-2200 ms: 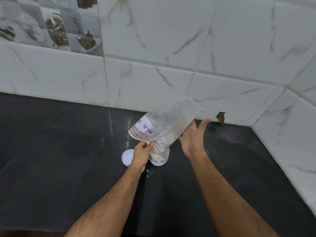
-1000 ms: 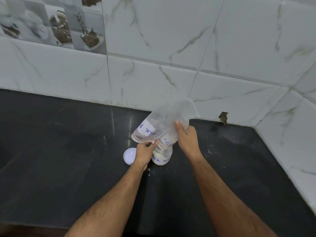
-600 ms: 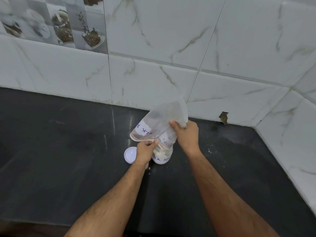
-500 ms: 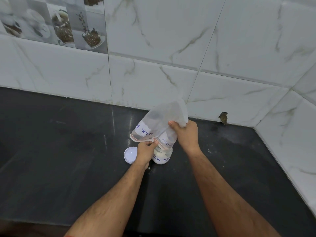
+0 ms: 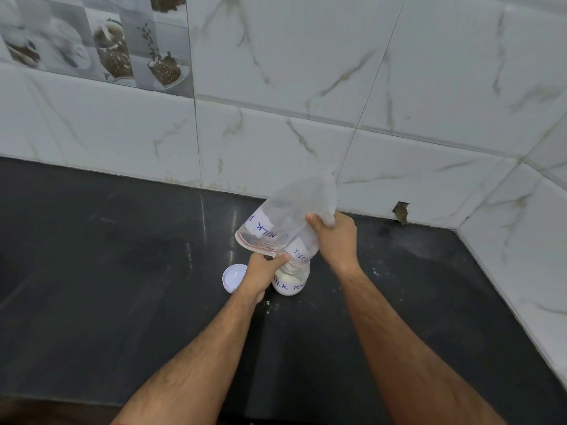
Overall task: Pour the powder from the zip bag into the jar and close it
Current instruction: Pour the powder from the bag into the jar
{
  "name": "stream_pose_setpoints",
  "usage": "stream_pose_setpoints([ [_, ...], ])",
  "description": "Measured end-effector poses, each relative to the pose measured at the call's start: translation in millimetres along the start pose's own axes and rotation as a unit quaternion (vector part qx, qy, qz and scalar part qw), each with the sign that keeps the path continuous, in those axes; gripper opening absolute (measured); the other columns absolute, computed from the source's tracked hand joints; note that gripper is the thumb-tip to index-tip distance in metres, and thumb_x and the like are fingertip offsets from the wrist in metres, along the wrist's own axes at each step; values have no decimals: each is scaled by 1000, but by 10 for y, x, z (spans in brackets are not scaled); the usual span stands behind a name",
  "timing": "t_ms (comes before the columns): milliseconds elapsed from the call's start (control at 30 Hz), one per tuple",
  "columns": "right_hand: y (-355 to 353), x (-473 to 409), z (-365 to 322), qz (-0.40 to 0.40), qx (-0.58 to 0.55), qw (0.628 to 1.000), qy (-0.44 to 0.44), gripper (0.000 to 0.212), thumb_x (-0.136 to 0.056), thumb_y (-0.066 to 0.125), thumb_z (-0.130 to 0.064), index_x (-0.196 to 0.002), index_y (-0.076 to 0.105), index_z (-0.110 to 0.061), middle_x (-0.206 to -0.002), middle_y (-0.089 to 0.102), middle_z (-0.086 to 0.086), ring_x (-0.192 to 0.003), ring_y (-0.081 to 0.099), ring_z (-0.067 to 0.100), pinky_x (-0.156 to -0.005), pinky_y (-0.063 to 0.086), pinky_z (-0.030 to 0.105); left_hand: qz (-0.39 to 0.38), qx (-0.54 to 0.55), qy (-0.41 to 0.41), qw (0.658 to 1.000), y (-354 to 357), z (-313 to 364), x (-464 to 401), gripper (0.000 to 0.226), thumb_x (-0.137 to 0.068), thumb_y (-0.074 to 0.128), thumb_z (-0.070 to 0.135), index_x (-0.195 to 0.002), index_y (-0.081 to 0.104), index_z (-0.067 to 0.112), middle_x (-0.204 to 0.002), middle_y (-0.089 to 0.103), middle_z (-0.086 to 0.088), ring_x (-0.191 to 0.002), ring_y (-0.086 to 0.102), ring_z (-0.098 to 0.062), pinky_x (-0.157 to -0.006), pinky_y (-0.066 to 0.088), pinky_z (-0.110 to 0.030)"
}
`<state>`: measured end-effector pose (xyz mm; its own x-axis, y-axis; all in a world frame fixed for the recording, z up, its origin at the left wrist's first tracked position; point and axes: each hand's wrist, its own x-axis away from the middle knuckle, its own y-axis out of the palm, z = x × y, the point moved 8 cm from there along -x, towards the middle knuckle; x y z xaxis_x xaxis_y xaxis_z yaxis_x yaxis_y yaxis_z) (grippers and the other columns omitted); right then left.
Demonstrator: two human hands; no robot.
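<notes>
Over the jar (image 5: 291,279) on the table (image 5: 122,271), the zip bag (image 5: 288,223) hangs upturned; the right hand (image 5: 336,237), open earlier, now clamps its top, the left hand (image 5: 264,271) pinching its mouth. Lid (image 5: 233,278) waits left; pouring looks nearly finished.

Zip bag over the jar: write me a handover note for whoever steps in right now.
Left hand: pinches the zip bag's open mouth at the jar rim.
Right hand: grips the upturned bag higher up, holding it tilted mouth-down.
Jar: upright on the dark counter, partly filled with white powder.
Lid: off, lying on the counter left of the jar.
Done: most of the powder seems to be in; the bag looks nearly empty.
Left: empty the last of it, set the bag aside, put the lid on.
</notes>
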<state>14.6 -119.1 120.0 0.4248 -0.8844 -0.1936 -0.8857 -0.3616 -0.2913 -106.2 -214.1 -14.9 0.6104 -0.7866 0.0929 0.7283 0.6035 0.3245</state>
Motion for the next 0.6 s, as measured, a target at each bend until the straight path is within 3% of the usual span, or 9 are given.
stream_pose_setpoints([
  [133,-39,7,39,8,-15,1000,11,21,-89,72,-17,-70,67,-24,-73,71,-10,-65,65,-1,-66,54,27,28,-17,-13,999,-71,-29,-36,23,-86,73,7,-107,70,15,-107,75,2,-108,68,-15,-76,53,-14],
  [267,-70,17,27,17,-22,1000,1,15,-90,72,-17,-76,71,-12,-73,72,-4,-66,64,5,-63,54,29,-15,-25,-21,999,-20,-23,-56,37,-82,78,8,-116,67,19,-115,74,3,-110,67,-11,-94,52,-28],
  [367,-118,-9,56,32,-33,999,5,16,-89,73,-18,-78,71,-6,-78,74,6,-72,67,15,-70,57,41,-22,-49,-22,998,-26,-25,-81,33,-81,79,9,-112,70,15,-112,75,0,-110,68,-17,-97,52,-33],
  [433,-127,-26,82,31,-43,999,8,12,-89,73,-18,-80,73,-10,-80,75,3,-79,72,20,-75,59,41,-7,-62,-10,998,-47,3,-98,32,-81,79,8,-111,71,12,-111,75,-2,-110,69,-19,-97,53,-35],
  [600,-157,-58,97,35,-47,998,1,18,-87,74,-19,-81,73,-3,-81,75,10,-75,68,18,-75,59,47,-70,-120,10,990,68,73,-116,52,-76,83,10,-121,62,23,-119,71,4,-110,66,-7,-97,51,-28],
])
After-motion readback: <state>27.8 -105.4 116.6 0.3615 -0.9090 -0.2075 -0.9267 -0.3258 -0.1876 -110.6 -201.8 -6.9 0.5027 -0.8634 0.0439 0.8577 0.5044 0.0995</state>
